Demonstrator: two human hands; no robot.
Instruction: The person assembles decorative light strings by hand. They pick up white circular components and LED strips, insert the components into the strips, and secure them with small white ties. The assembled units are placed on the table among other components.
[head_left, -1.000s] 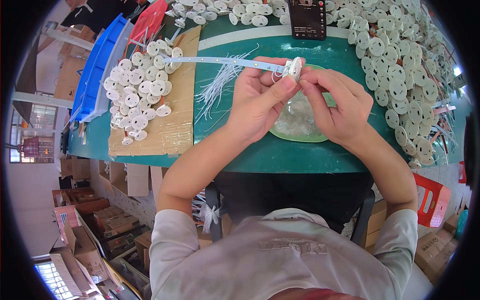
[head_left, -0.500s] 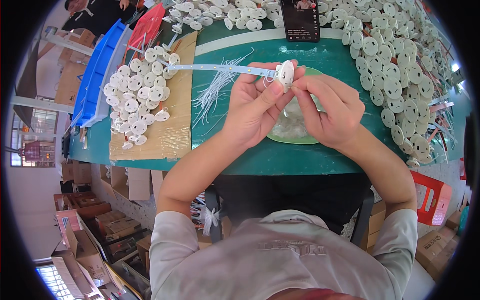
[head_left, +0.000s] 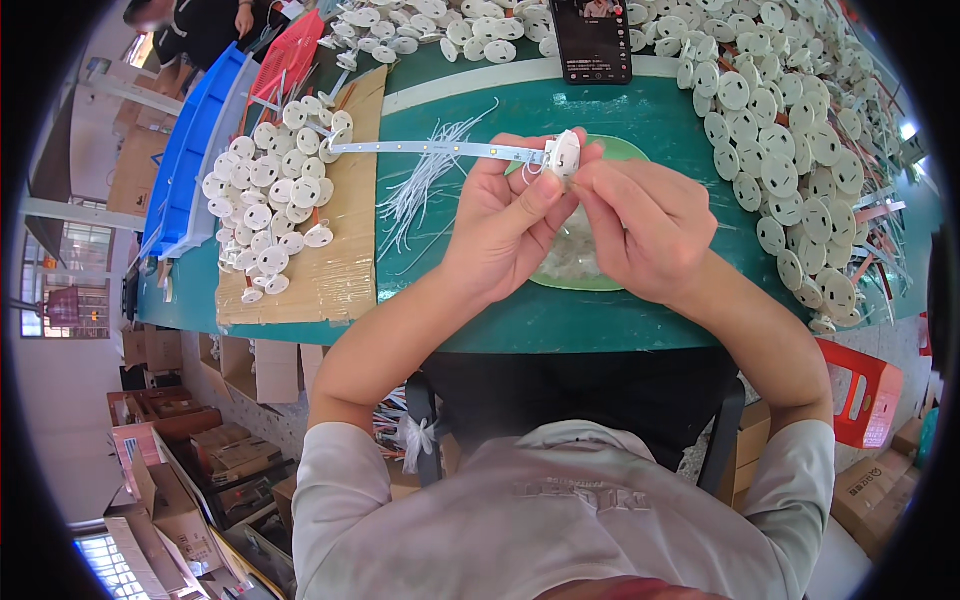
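Left hand [head_left: 505, 225]: pinching a small white disc [head_left: 563, 153] with a thin strip [head_left: 430, 148] trailing left.
Right hand [head_left: 640, 225]: fingertips pressed to the same disc.
Where: above a green dish [head_left: 620, 152] on the green table [head_left: 600, 320].
Done: discs heaped on cardboard [head_left: 340, 270], seemingly finished.
Left: large heap of discs [head_left: 790, 150] at right; loose wires [head_left: 425, 180] remain.

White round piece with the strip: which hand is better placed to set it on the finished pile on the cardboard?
Probably the left hand. It grips the white round piece on the strip side, and the cardboard pile lies to its left; the right hand would have to cross over.
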